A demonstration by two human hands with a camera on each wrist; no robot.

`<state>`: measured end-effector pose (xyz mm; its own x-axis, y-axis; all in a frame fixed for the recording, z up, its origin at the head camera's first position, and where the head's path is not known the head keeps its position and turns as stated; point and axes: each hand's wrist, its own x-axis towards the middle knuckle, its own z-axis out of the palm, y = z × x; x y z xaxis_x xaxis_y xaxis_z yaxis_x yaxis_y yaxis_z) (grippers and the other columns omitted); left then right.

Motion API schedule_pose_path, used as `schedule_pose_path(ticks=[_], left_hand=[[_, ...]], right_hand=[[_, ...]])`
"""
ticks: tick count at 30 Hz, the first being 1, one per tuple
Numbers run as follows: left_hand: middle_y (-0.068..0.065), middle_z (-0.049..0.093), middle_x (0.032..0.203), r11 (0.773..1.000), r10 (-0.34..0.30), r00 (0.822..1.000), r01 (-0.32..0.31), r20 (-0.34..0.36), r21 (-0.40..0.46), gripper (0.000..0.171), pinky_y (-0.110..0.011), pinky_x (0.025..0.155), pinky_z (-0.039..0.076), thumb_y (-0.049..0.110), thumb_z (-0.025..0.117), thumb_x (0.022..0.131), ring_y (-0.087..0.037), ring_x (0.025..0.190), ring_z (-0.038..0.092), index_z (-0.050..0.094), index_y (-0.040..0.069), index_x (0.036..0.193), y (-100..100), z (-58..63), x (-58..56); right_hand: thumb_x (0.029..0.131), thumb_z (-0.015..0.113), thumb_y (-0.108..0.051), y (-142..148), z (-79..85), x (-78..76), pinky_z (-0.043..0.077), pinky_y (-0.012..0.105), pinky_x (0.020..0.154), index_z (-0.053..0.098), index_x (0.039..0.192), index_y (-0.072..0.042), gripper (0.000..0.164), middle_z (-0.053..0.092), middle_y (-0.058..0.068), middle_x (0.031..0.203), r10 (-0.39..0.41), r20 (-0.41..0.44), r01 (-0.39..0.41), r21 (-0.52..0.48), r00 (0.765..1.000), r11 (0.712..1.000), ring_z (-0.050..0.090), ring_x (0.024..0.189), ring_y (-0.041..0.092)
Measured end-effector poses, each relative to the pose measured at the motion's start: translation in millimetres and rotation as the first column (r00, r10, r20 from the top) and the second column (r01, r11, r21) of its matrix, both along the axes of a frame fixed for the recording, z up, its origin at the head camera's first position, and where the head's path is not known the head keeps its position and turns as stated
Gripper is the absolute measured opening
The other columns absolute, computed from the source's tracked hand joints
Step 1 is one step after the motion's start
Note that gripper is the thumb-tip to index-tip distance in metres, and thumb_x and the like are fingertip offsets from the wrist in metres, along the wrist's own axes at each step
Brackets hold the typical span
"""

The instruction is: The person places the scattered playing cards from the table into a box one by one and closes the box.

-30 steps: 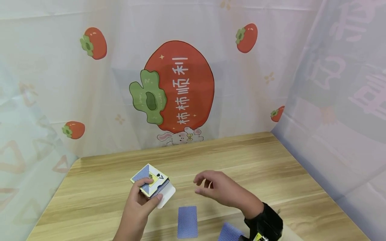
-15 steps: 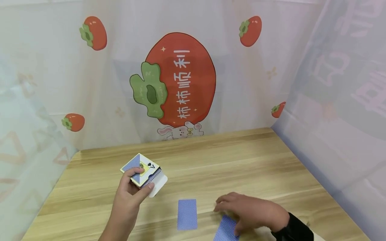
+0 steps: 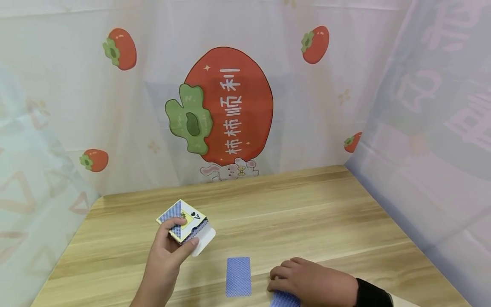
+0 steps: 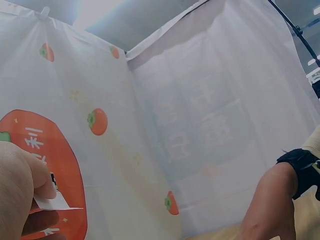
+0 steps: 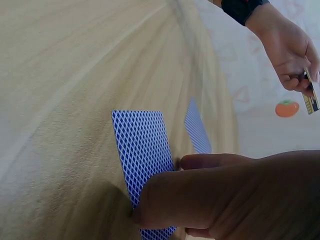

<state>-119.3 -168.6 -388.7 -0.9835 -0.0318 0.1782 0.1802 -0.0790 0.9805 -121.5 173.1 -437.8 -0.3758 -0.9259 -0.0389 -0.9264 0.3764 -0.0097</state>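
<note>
My left hand (image 3: 168, 247) holds up an open card box (image 3: 174, 214) with an ace of spades on its front. The thumb lies by the white flap (image 3: 205, 242), and blue patterned card backs show at the box's mouth. Low on the right, my right hand (image 3: 310, 281) grips a face-down blue playing card (image 5: 142, 142) on the table, thumb at one long edge and fingers at the other. The hand covers part of this card in the head view. Between the hands lies a second face-down card (image 3: 238, 277), its back the same blue.
A wooden table (image 3: 307, 213) spreads under both hands. White cloth (image 3: 299, 106) with persimmon prints stands behind it, and more cloth panels rise along the left and right sides. A dark band (image 3: 372, 294) wraps the right wrist.
The right hand has come down from above the table, moving right and toward me, onto the nearer card. The left hand has shifted slightly left, still holding the card box.
</note>
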Motion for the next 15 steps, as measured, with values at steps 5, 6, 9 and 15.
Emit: schedule_pose_path(ticks=[5,6,9,15], left_hand=[[-0.021,0.042,0.132,1.0,-0.02,1.0,0.02,0.015,-0.005,0.049,-0.026,0.084,0.057,-0.007,0.065,0.092,-0.015,0.109,0.062,0.038,0.004,0.131,1.7,-0.6,0.6],[-0.021,0.041,0.132,1.0,-0.023,1.0,0.023,0.019,-0.006,0.049,-0.026,0.084,0.057,-0.007,0.065,0.092,-0.015,0.109,0.062,0.038,0.004,0.132,1.6,-0.8,0.7],[-0.02,0.041,0.133,1.0,-0.02,1.0,0.021,0.022,-0.013,0.05,-0.025,0.084,0.057,-0.006,0.066,0.092,-0.015,0.109,0.062,0.038,0.005,0.132,1.4,-1.5,1.3],[-0.021,0.042,0.132,0.999,-0.025,1.0,0.025,0.016,-0.021,0.05,-0.026,0.083,0.057,-0.006,0.066,0.092,-0.015,0.108,0.063,0.038,0.003,0.132,3.0,-1.9,2.3]], right_hand=[[0.092,0.067,-0.057,-7.8,3.0,-0.4,0.05,0.023,0.087,0.057,0.132,-0.029,0.05,0.057,-0.012,0.127,-0.018,-0.017,0.017,-0.006,1.0,1.0,0.054,0.103,0.002],[0.091,0.067,-0.058,-9.6,3.8,-0.4,0.049,0.021,0.085,0.057,0.131,-0.03,0.05,0.057,-0.013,0.124,-0.02,-0.023,0.02,-0.005,1.0,1.0,0.052,0.1,0.001],[0.09,0.065,-0.062,-15.8,5.3,-1.9,0.047,0.018,0.082,0.056,0.129,-0.03,0.051,0.057,-0.014,0.117,-0.024,-0.028,0.025,0.008,0.999,1.0,0.048,0.093,-0.001],[0.088,0.065,-0.066,-23.8,4.8,-7.6,0.047,0.019,0.084,0.055,0.132,-0.029,0.059,0.054,-0.013,0.113,-0.093,0.089,0.087,0.068,0.992,0.994,0.045,0.093,0.0]])
